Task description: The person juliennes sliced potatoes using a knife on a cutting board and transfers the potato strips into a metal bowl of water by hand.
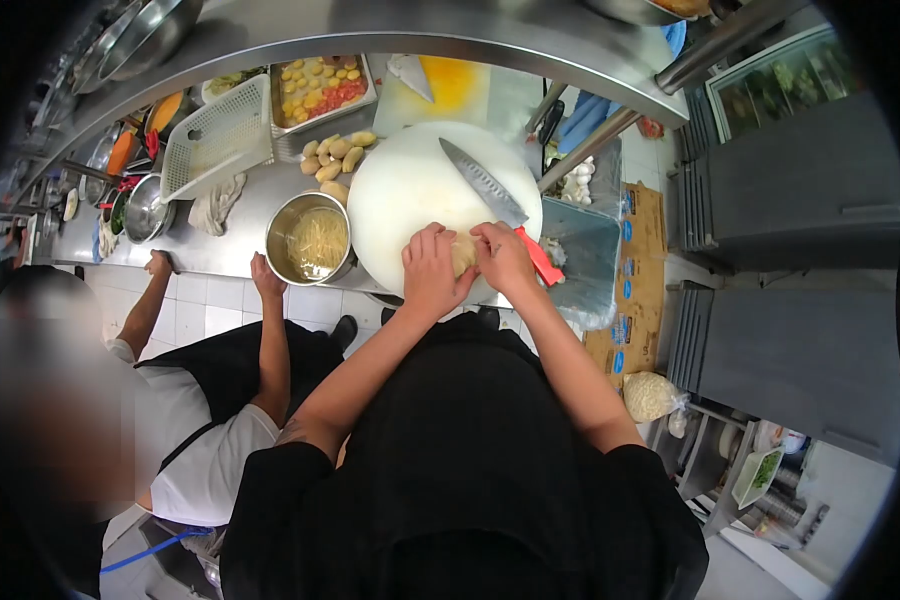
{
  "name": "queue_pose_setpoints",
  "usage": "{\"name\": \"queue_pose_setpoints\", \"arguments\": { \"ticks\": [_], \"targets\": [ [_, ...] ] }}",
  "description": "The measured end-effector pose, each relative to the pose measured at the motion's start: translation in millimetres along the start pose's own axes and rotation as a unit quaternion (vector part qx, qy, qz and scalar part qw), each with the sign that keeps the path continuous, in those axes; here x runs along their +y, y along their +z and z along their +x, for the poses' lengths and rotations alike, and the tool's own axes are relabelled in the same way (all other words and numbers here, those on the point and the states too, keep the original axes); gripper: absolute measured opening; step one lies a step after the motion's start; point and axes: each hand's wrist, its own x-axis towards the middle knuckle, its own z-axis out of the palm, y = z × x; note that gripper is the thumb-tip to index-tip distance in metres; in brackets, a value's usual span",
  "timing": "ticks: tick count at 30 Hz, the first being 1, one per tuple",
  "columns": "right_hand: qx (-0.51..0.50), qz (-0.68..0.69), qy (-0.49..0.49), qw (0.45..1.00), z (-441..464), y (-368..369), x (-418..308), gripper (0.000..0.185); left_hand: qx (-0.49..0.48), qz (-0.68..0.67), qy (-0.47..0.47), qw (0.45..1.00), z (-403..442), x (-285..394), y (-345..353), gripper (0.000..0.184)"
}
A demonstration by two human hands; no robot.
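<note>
On the near part of a round white cutting board (pixel 400 190) lies a pale yellow potato (pixel 463 252), partly covered by my fingers; whether it is whole or sliced I cannot tell. My left hand (pixel 433 265) closes over its left side, while my right hand (pixel 504 258) grips it from the right. Just beyond my right hand rests a chef's knife (pixel 478 178), its blade pointing away to the upper left and its red handle (pixel 540 257) hanging past the board's right edge. Left of the board, a steel pot (pixel 274 262) contains thin pale strips in liquid.
Several peeled potatoes (pixel 335 155) lie behind the pot. Beyond them are a tray (pixel 368 98) of cut yellow and red pieces and a white basket (pixel 210 150). A grey bin (pixel 590 260) stands right. A co-worker (pixel 210 400) is at my left; a shelf (pixel 450 40) spans overhead.
</note>
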Motion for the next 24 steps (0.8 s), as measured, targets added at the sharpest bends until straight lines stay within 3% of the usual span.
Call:
{"name": "queue_pose_setpoints", "arguments": {
  "ticks": [9,24],
  "targets": [
    [-0.137,-0.021,-0.085,0.987,41.0,-8.9,0.7,0.020,-0.009,0.042,-0.013,0.999,-1.1,1.8,6.1,0.062],
    [-0.218,-0.086,-0.099,0.967,53.5,-19.0,-1.5,0.013,0.026,0.055,0.015,0.998,-1.3,-1.5,11.2,0.060]
  ]
}}
